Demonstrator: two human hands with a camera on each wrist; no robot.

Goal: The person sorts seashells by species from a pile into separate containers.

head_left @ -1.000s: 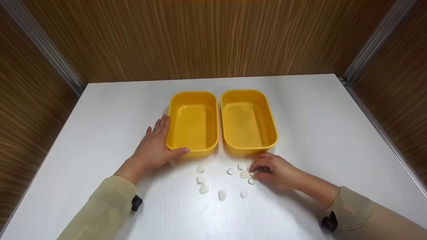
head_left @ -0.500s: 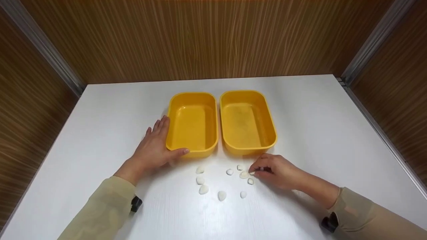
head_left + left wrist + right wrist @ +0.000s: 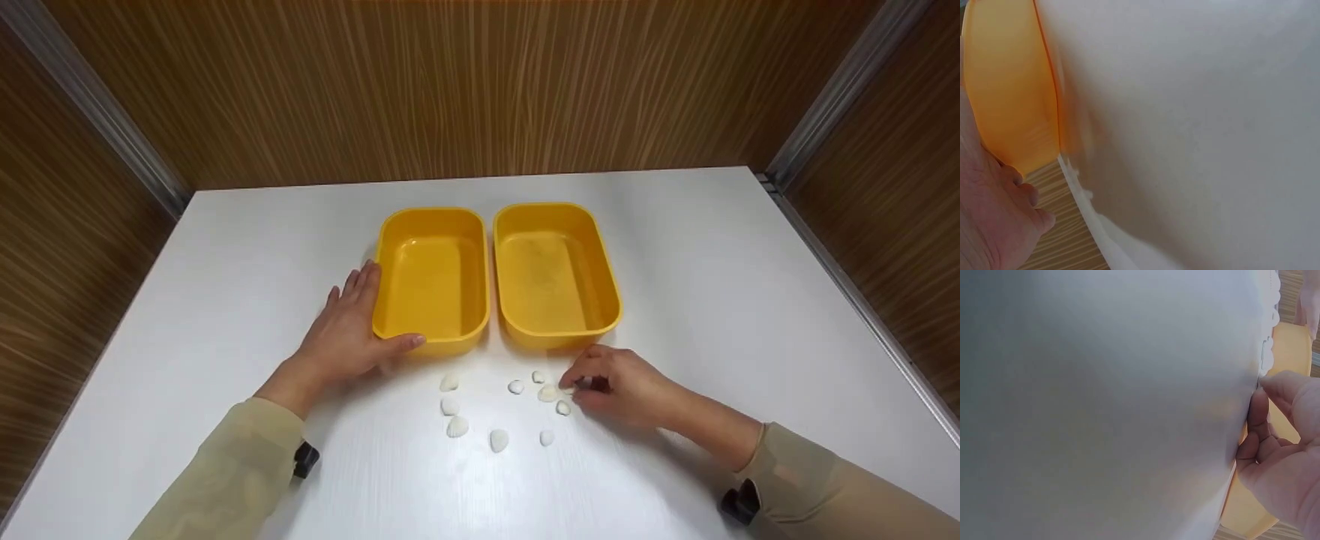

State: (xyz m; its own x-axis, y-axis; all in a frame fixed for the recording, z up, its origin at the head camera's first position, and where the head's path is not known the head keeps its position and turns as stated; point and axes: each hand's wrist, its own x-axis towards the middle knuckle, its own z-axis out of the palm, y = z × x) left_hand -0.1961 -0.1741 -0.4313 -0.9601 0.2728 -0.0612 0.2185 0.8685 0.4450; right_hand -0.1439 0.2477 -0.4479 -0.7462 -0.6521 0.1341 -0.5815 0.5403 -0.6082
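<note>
Two yellow plastic tubs stand side by side in the head view. My left hand (image 3: 341,334) rests against the left tub (image 3: 431,343), fingers spread along its outer left side and thumb across its near rim. In front of the right tub (image 3: 559,339), my right hand (image 3: 626,386) is low over the table, thumb and fingertips pinching a small white seashell (image 3: 568,391), mostly hidden by the fingers. Beside it lie a cream seashell (image 3: 548,394) and a smaller shell (image 3: 563,408). The right wrist view shows the thumb and fingertips meeting at the table surface.
More white shells lie loose on the white table (image 3: 390,487), among them a ridged shell (image 3: 457,427) and a larger shell (image 3: 499,440). A wood-grain panel (image 3: 465,90) stands behind the table, with further panels at both sides.
Both hands, the tubs and the shells keep nearly the same places. The right fingertips have shifted only slightly at the pinched seashell.
</note>
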